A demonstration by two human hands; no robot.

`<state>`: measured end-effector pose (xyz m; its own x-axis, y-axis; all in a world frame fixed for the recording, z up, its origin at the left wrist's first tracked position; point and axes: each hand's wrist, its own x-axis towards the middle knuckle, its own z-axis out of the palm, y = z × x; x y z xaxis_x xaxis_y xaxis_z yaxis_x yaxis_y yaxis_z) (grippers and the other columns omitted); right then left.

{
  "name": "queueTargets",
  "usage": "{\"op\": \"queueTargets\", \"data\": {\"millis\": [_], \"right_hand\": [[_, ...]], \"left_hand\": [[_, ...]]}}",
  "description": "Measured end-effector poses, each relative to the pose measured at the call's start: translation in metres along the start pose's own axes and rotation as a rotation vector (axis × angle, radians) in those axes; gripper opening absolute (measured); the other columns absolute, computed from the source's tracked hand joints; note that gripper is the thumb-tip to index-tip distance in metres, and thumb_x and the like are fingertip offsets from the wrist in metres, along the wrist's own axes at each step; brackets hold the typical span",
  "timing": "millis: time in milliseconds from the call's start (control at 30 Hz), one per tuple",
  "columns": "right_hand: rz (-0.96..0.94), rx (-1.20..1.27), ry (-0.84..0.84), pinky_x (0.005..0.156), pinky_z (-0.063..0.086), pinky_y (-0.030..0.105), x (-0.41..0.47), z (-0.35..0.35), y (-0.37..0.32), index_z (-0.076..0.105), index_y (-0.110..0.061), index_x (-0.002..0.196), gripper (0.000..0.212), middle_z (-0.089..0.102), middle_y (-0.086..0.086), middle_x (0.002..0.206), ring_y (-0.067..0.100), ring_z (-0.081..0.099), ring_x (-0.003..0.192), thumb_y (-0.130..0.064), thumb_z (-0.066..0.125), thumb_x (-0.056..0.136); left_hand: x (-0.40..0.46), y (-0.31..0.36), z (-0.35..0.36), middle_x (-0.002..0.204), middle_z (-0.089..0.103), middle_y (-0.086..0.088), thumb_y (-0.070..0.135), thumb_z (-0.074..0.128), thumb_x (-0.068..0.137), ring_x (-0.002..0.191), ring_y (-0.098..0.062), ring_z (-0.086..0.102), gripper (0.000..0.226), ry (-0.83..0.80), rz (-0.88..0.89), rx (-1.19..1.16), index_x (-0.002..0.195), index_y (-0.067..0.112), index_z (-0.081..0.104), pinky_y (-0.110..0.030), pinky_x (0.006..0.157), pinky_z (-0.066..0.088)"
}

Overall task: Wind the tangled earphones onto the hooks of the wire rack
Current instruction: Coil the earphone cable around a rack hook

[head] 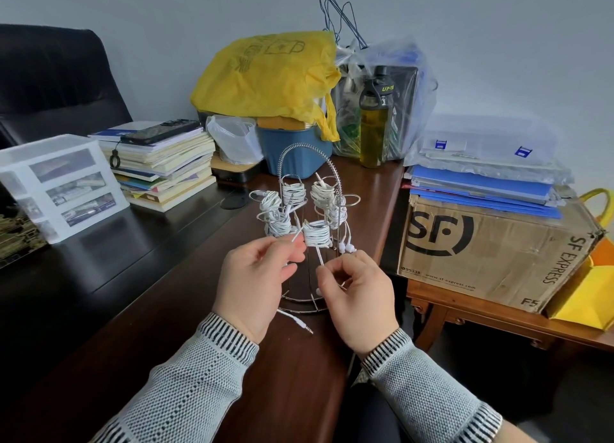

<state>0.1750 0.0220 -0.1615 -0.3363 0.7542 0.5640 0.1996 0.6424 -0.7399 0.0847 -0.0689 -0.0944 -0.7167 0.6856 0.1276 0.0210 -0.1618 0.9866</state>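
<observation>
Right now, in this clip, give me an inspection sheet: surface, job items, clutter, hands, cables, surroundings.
Surface: dark wooden desk, glossy.
Job's things: wire rack upright near the desk edge; white earphones wound on several hooks.
Clutter: book stack with phone on top, drawer unit, yellow bag, bottle.
Grippers: left hand and right hand each pinch a white strand.
Cables: loose plug end lies on the desk.
Surroundings: SF box, blue folders, black chair.
</observation>
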Motion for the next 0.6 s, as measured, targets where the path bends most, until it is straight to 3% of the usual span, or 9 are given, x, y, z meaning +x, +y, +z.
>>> {"op": "queueTargets", "data": {"millis": [133,267,433,500,600], "right_hand": [[-0.008,-0.017,-0.060,0.061,0.047,0.029,0.003,-0.001,0.001,0.058,-0.025,0.064,0.020,0.053,-0.010,0.067,0.007,0.057,0.065,-0.039,0.055,0.079],[0.037,-0.007,-0.094,0.066,0.050,0.034,0.008,-0.004,0.001,0.060,-0.026,0.063,0.019,0.057,-0.007,0.071,0.013,0.063,0.067,-0.040,0.058,0.076],[0.015,0.120,0.069,0.061,0.042,0.019,0.008,-0.010,-0.011,0.056,-0.029,0.063,0.015,0.055,-0.010,0.068,0.007,0.055,0.064,-0.029,0.061,0.078],[0.008,0.183,0.030,0.058,0.042,0.017,0.009,-0.012,-0.021,0.056,-0.030,0.062,0.019,0.056,-0.013,0.062,0.005,0.054,0.060,-0.028,0.061,0.081],[0.079,0.253,-0.129,0.056,0.043,0.027,0.012,-0.011,-0.035,0.062,-0.018,0.060,0.032,0.055,-0.004,0.055,0.008,0.049,0.054,-0.034,0.058,0.088]], "left_hand": [[0.000,0.000,0.001,0.092,0.076,-0.003,-0.003,0.052,0.090,0.098,-0.018,0.071,0.048,0.002,-0.013,-0.046,0.047,0.016,0.067,-0.039,0.091,0.053],[0.000,0.000,-0.001,0.093,0.076,-0.002,-0.001,0.054,0.090,0.097,-0.015,0.070,0.043,-0.002,0.009,-0.015,0.051,0.014,0.068,-0.040,0.093,0.053],[0.001,-0.001,-0.004,0.093,0.075,0.011,0.023,0.061,0.077,0.095,-0.007,0.070,0.018,-0.001,0.106,0.230,0.066,0.020,0.075,-0.039,0.093,0.054],[0.002,-0.003,-0.006,0.090,0.075,0.012,0.020,0.065,0.080,0.091,-0.002,0.069,0.014,-0.009,0.149,0.297,0.074,0.019,0.078,-0.033,0.090,0.055],[-0.002,-0.002,-0.005,0.086,0.073,0.016,0.006,0.064,0.087,0.080,0.007,0.067,0.014,-0.019,0.233,0.381,0.090,0.009,0.078,-0.008,0.073,0.049]]}}
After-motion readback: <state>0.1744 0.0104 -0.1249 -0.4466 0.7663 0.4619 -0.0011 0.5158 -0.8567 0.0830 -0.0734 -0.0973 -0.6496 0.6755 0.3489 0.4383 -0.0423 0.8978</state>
